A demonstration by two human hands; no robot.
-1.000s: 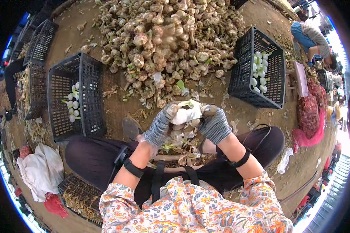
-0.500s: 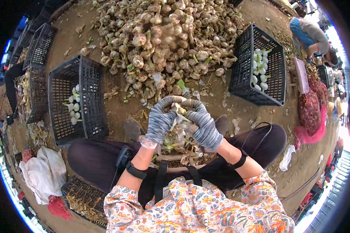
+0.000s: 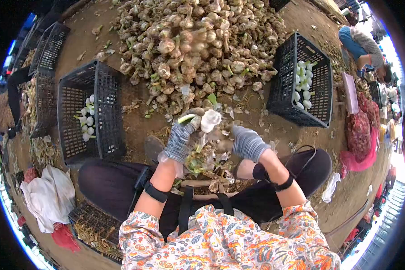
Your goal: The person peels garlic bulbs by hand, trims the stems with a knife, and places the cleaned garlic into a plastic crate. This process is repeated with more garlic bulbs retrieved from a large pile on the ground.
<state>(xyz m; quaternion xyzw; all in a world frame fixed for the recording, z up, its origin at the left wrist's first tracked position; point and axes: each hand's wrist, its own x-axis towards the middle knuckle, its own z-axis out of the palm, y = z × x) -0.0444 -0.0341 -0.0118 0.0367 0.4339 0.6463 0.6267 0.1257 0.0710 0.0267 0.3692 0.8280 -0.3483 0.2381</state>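
Note:
My left hand [image 3: 181, 137], in a grey striped glove, grips a garlic bulb [image 3: 210, 120]. The bulb is white and peeled, and its green-white stem sticks out to the left past the fingers. To the right and apart from the bulb is my right hand [image 3: 248, 143], gloved the same way; its fingers are smeared by motion. Loose skins and leaves [image 3: 202, 162] lie on the ground below both hands. Beyond them rises a large heap of unpeeled garlic [image 3: 189, 49].
Black crates with white peeled bulbs stand at the left [image 3: 109, 114] and right [image 3: 317, 85]. Red net sacks [image 3: 360, 135] lie at the right, where a person [image 3: 366, 47] bends over. A white sack [image 3: 49, 198] and another crate [image 3: 96, 225] are at the lower left.
My hands have moved apart, the right one away to the right and down. The bulb between them now shows white in my left hand, with its stem pointing left.

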